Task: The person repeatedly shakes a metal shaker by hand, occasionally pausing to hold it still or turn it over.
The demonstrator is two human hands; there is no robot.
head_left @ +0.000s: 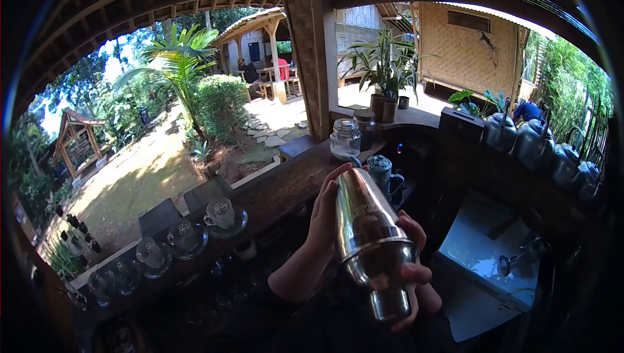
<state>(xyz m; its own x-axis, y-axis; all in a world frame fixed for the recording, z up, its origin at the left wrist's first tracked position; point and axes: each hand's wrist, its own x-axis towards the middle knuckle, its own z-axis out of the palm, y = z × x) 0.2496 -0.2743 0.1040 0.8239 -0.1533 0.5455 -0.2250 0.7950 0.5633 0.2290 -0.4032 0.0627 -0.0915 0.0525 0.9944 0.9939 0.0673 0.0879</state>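
Note:
A shiny steel cocktail shaker [370, 229] is held between both hands in front of me. It lies tilted, its broad base pointing up and away, its narrow cap down toward my body. My left hand [320, 220] presses along the shaker's left side, fingers closed round the base end. On the other side my right hand [416, 281] wraps the shoulder and cap, its fingers curled over the metal. Just beyond the shaker are a speckled green enamel mug [381, 169] and a glass jar [345, 138] with pale contents.
Several glass cups on saucers [187, 238] line the wooden counter [276, 181] at left. A light-coloured sink [478, 242] with a tap [520, 257] is at right. Several metal kettles [533, 142] stand along the right ledge, near a potted plant [390, 70]. People sit outside in the background.

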